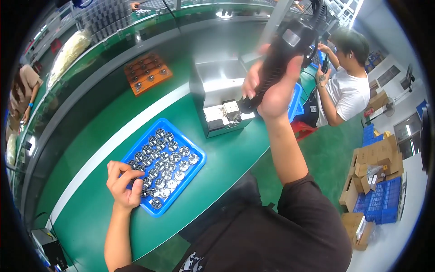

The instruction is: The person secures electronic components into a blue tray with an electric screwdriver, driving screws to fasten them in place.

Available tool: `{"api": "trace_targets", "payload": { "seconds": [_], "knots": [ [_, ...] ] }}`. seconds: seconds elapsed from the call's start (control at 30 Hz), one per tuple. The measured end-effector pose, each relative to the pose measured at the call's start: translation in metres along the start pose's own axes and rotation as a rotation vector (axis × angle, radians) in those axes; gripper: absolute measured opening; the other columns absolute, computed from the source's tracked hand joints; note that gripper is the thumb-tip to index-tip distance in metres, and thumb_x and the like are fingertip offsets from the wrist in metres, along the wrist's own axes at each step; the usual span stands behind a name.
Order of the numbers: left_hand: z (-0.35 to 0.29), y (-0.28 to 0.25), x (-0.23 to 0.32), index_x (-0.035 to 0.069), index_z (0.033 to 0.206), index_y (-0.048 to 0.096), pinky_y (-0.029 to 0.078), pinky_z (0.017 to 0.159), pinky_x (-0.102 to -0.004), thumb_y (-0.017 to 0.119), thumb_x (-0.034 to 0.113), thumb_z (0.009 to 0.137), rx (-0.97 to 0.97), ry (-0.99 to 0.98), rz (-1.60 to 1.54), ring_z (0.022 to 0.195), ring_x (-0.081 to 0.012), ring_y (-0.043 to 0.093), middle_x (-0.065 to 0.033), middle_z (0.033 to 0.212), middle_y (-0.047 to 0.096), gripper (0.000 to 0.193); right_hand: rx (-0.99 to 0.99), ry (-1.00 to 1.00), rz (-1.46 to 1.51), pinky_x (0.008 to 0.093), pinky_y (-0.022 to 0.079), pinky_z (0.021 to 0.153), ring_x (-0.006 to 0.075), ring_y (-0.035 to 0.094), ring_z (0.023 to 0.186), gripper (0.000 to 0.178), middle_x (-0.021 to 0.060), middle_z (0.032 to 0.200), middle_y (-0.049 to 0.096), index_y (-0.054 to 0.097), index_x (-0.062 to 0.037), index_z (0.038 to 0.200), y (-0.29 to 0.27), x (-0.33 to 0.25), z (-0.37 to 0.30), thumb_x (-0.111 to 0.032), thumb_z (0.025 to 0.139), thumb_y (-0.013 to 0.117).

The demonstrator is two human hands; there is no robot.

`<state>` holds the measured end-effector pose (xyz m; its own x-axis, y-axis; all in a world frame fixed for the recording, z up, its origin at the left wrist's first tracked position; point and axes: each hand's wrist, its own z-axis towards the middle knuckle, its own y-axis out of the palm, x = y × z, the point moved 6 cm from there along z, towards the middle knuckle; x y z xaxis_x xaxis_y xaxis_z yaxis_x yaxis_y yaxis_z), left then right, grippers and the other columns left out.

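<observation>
My right hand (277, 90) is raised over the bench and wrapped round a black electric screwdriver (282, 56), its tip pointing down. Just below that tip stands a metal fixture box (218, 97) with a small silver clamping block (232, 110) on its front. At the left edge of a blue plastic tray (198, 156), my left hand (123, 183) has its fingers bent, thumb and index close together by the parts. Whatever they pinch, if anything, is hidden. Several small round silver-and-black parts (168, 165) lie in rows in the tray.
Beyond a white strip on the green bench (90, 199) lies an orange board (148, 75) holding metal parts. To the right sits a co-worker in a white shirt (346, 90), near another blue tray (295, 102). Cardboard boxes (374, 158) and blue crates (380, 199) stand by the wall.
</observation>
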<state>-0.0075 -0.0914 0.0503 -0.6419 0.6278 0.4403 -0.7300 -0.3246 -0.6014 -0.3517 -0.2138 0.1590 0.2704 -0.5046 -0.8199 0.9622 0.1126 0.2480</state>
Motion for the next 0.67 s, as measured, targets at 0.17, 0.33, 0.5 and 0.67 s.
{"api": "trace_targets", "payload": {
  "seconds": [0.17, 0.33, 0.5, 0.67],
  "knots": [
    [0.002, 0.003, 0.003, 0.002, 0.076, 0.07, 0.037, 0.068, -0.0366, 0.065, 0.031, 0.08, -0.015, -0.002, -0.001, 0.074, -0.0249, 0.046, -0.009, 0.074, 0.048, 0.03, -0.004, -0.052, 0.065, 0.0291, 0.045, 0.044, 0.0142, 0.051, 0.043, 0.074, 0.0078, 0.058, 0.052, 0.05, 0.0, 0.107, 0.0, 0.006, 0.005, -0.072, 0.096, 0.036],
    [0.0, 0.005, 0.002, 0.002, 0.076, 0.07, 0.037, 0.067, -0.0361, 0.066, 0.028, 0.077, -0.005, -0.027, -0.01, 0.074, -0.0247, 0.046, -0.0089, 0.074, 0.048, 0.026, -0.036, -0.021, 0.04, 0.0279, 0.044, 0.044, 0.0139, 0.05, 0.044, 0.072, 0.0077, 0.058, 0.052, 0.051, 0.0007, 0.105, 0.001, 0.021, 0.003, -0.07, 0.096, 0.038],
    [0.003, 0.0, 0.004, 0.004, 0.077, 0.07, 0.038, 0.067, -0.0365, 0.071, 0.025, 0.07, -0.004, 0.017, -0.01, 0.073, -0.0255, 0.048, -0.0093, 0.075, 0.051, 0.023, -0.082, 0.028, -0.053, 0.0277, 0.04, 0.039, 0.0146, 0.046, 0.039, 0.079, 0.003, 0.055, 0.047, 0.048, -0.0049, 0.112, 0.002, 0.03, -0.008, -0.079, 0.091, 0.031],
    [0.0, -0.003, -0.002, 0.006, 0.081, 0.073, 0.04, 0.07, -0.0384, 0.074, 0.025, 0.065, 0.017, -0.005, -0.026, 0.075, -0.0246, 0.051, -0.0094, 0.077, 0.054, 0.024, -0.293, 0.114, 0.237, 0.0259, 0.039, 0.034, 0.0143, 0.045, 0.035, 0.081, 0.0024, 0.054, 0.048, 0.042, -0.0047, 0.12, 0.036, 0.045, -0.022, -0.08, 0.091, 0.031]
  ]
}}
